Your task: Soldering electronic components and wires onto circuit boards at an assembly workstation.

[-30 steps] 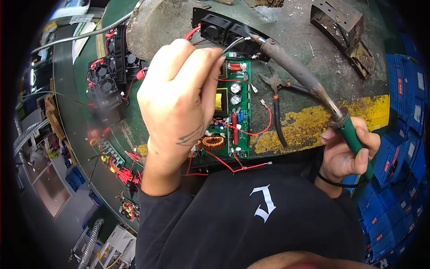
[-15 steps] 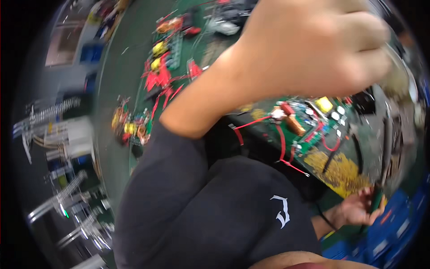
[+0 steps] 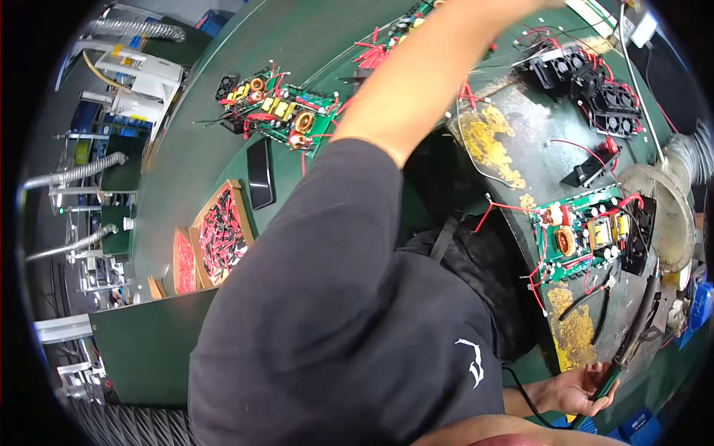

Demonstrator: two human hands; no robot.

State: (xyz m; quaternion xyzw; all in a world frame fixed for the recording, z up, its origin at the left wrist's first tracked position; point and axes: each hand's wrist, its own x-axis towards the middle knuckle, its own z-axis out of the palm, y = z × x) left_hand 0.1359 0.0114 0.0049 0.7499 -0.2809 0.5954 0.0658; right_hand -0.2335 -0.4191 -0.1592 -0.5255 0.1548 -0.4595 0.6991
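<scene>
At the lower right, my right hand is closed around the green handle of a soldering iron, whose shaft points up toward the fume hood. My left forearm stretches across the upper middle, and only part of my left hand shows at the top edge; its fingers are cut off. Between the hands lies a green circuit board with copper coils, yellow transformers and red wires. A black fan sits at its right end. Short black wires lie beside the board.
Several black fans with red wires stand at the upper right, near the round fume hood. More circuit boards lie upper left, beside a black phone. A cardboard box holds red and black parts.
The view has shifted and sharpened. My left hand, blurred and curled in front of the boards before, has moved up to the top edge. My right hand still holds the soldering iron.
</scene>
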